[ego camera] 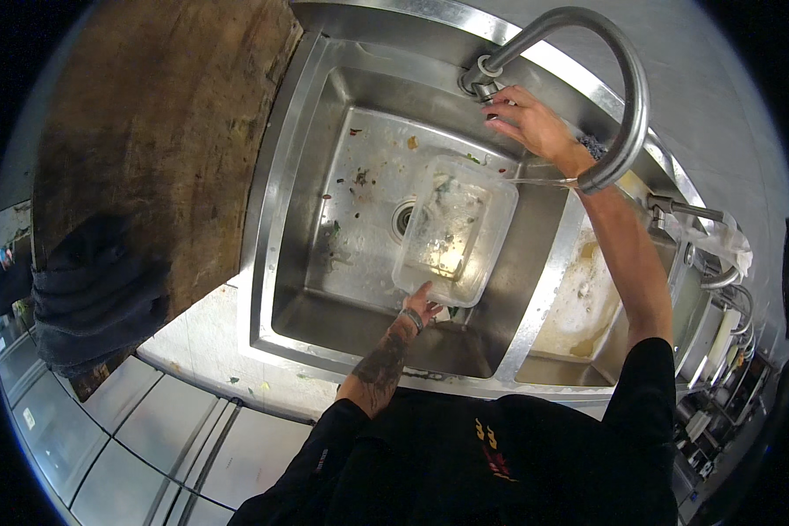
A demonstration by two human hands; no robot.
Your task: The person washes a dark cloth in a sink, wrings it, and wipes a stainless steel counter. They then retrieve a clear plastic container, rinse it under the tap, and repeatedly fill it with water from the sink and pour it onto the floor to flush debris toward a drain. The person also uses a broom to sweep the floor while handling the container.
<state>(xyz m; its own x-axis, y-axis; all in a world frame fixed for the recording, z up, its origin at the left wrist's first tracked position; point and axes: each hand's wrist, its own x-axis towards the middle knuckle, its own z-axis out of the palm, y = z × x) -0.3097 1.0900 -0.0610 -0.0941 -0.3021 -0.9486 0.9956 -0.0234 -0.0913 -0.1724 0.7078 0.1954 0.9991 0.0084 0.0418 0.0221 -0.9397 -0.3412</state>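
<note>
My left hand [422,306] holds the near end of a clear plastic container [493,243], with the thumb at its rim. The container sits tilted in the steel sink basin [355,197], partly over the drain [402,219], and has some water and small scraps in it. My right hand [532,125] is up at the base of the gooseneck faucet [633,85], fingers curled beside its lever [485,89]. Whether they grip the lever is hidden. A stream of water [542,181] runs from the spout toward the container's far end.
Food scraps [361,177] dot the basin floor. A second basin [575,296] with foamy, brownish water adjoins on the right, with another faucet [687,207] behind it. To the left lie a wooden board [164,118] and a dark, bunched towel [98,302].
</note>
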